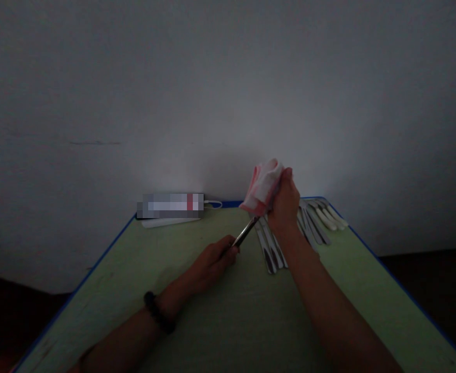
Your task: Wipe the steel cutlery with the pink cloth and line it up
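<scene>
My left hand (215,261) is closed on the handle end of a metal piece of cutlery (245,233), held slanting up to the right above the green table (228,316). My right hand (284,202) is closed on a pink and white cloth (262,186), which is wrapped round the upper end of that cutlery. The tip of the utensil is hidden inside the cloth. A dark bead bracelet (158,312) is on my left wrist.
Several metal knives (271,249) lie side by side just below my right hand. More cutlery, some with white handles (328,216), lies at the far right corner. A blurred box with a cable (170,205) sits at the back edge against the pale wall.
</scene>
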Demonstrator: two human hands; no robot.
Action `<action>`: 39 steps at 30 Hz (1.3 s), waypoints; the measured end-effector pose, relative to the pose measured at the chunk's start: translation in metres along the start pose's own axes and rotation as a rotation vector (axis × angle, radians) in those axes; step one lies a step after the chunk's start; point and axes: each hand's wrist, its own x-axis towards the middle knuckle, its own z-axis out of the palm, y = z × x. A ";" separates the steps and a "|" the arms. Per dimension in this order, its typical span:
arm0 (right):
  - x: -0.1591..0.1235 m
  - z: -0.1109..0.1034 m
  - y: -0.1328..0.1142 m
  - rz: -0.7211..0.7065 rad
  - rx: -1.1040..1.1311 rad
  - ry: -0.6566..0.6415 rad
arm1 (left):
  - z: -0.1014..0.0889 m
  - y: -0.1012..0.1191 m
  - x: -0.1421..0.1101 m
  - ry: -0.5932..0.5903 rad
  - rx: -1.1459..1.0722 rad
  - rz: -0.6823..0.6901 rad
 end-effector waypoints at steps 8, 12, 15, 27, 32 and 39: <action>-0.012 0.009 0.009 0.077 -0.051 0.035 | 0.003 -0.002 0.000 0.023 0.053 -0.024; -0.019 0.013 0.015 0.112 -0.102 0.016 | 0.003 -0.001 -0.001 0.073 0.053 -0.037; -0.023 0.015 0.019 0.112 -0.096 -0.014 | 0.004 -0.004 -0.001 0.088 -0.008 -0.033; -0.017 0.009 0.022 0.233 -0.135 0.059 | -0.003 0.007 0.001 0.176 0.055 -0.014; 0.000 -0.001 0.006 0.160 -0.074 0.195 | -0.001 0.009 0.001 0.125 0.095 0.029; 0.007 -0.010 0.004 0.112 -0.160 0.224 | 0.000 0.005 0.001 0.080 0.095 0.056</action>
